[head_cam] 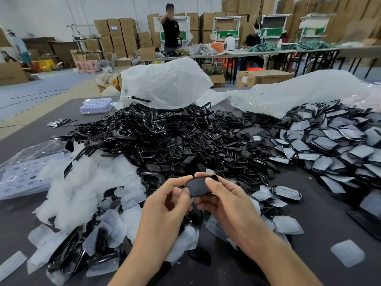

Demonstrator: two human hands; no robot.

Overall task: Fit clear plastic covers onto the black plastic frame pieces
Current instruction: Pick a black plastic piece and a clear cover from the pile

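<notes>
In the head view, a black frame piece [196, 185] was held between both hands above the desk [329, 223]. The left hand [167, 200] pinched its left end and the right hand [224, 197] its right end, thumb on top, each grip narrow and closed on the piece. Whether a cover already sat on it could not be told. Loose clear covers [88, 182] lay heaped to the left, bare frames [185, 139] behind, finished pieces [334, 145] to the right. The frame looked light, stiff and probably slick, so best held by its rim. The covers seemed thin and bendy, easily creased.
</notes>
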